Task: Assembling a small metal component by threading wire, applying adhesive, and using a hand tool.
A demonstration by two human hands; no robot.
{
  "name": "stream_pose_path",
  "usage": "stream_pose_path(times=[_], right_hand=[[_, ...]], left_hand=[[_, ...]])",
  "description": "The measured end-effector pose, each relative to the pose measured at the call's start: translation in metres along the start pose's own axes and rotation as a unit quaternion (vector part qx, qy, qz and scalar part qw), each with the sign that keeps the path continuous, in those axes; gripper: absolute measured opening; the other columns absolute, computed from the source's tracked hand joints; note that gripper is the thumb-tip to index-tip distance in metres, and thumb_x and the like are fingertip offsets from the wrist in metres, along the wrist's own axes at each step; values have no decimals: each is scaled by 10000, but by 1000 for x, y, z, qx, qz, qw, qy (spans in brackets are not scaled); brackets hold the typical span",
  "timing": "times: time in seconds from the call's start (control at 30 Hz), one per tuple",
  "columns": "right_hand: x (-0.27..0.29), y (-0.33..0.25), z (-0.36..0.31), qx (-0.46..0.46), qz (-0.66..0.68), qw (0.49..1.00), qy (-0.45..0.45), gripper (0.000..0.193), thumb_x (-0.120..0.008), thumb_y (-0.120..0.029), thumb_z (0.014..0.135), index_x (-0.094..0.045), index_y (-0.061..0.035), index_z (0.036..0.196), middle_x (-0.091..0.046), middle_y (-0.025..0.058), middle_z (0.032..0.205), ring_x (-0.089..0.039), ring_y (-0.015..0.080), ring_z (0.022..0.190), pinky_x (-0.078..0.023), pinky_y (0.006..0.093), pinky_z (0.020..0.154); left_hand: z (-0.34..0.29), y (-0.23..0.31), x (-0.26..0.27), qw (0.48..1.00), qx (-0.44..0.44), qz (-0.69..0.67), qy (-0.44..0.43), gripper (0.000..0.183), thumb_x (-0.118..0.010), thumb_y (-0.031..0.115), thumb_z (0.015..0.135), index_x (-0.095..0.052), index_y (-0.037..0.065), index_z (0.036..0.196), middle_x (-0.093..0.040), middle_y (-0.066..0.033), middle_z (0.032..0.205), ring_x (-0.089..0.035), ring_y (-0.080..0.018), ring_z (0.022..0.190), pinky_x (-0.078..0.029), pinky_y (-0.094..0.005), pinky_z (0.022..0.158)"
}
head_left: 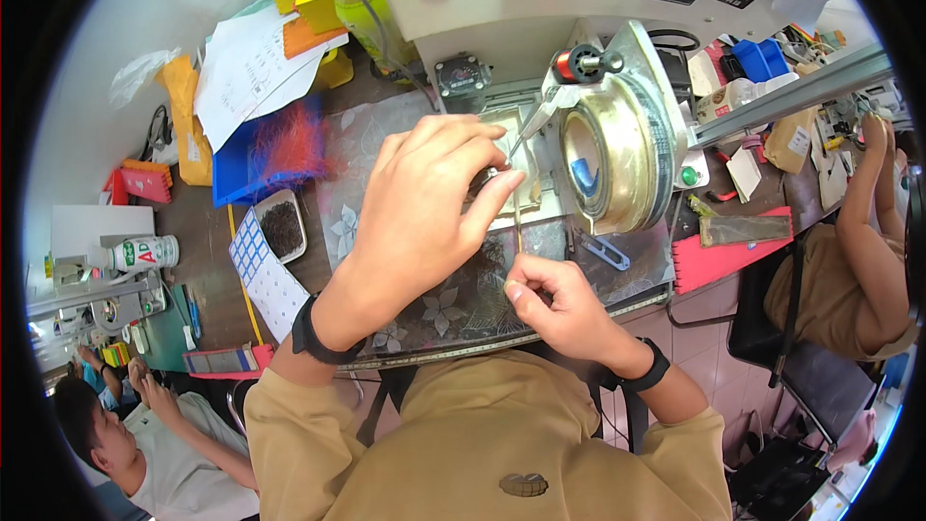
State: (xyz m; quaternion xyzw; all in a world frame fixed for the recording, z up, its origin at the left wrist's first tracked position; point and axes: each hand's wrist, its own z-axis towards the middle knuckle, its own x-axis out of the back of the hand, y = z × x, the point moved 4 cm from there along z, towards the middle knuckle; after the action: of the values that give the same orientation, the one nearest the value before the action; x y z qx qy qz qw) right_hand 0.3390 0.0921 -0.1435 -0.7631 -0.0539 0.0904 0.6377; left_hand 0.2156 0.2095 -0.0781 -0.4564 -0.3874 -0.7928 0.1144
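My left hand [424, 188] reaches over the small bed of a bench machine. Its thumb and fingers close around a small dark, shiny piece [490, 174], mostly hidden by the fingers. Nearer to me, my right hand [555, 304] is closed in a pinch at the lower end of a thin brass-coloured rod [518, 230], which runs up toward the bed. A pointed metal piece [526, 130] slants down beside my left fingertips. Just right of the bed stands a pale, ring-shaped wheel [603, 154], with a red-and-black knob [584, 65] above it.
A blue bin [236, 169] of fine red strands and a white tray [282, 227] of small dark pieces stand left. A blue clip-like tool [606, 252] lies right of the rod. A green bottle [371, 14] stands behind. Other people sit at both sides.
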Motion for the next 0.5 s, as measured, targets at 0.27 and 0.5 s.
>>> stream_pose_path(times=[0.27,0.5], right_hand=[[4,2,0,-10,-9,1000,-18,189,-548,-120,981,-518,2,841,-485,-10,645,-400,45,602,-353,263,525],[2,-4,-2,21,-8,1000,-19,205,-540,-145,989,-498,-10,841,-452,-18,641,-395,53,607,-353,270,535]], left_hand=[[-7,5,22,997,16,-58,39,89,-625,55,922,-710,29,915,-748,-104,1063,-715,-271,1007,-285,-561,1159],[0,3,12,987,-12,-158,26,77,-588,47,938,-655,24,909,-708,-60,946,-654,-277,1090,-270,-547,1152]])
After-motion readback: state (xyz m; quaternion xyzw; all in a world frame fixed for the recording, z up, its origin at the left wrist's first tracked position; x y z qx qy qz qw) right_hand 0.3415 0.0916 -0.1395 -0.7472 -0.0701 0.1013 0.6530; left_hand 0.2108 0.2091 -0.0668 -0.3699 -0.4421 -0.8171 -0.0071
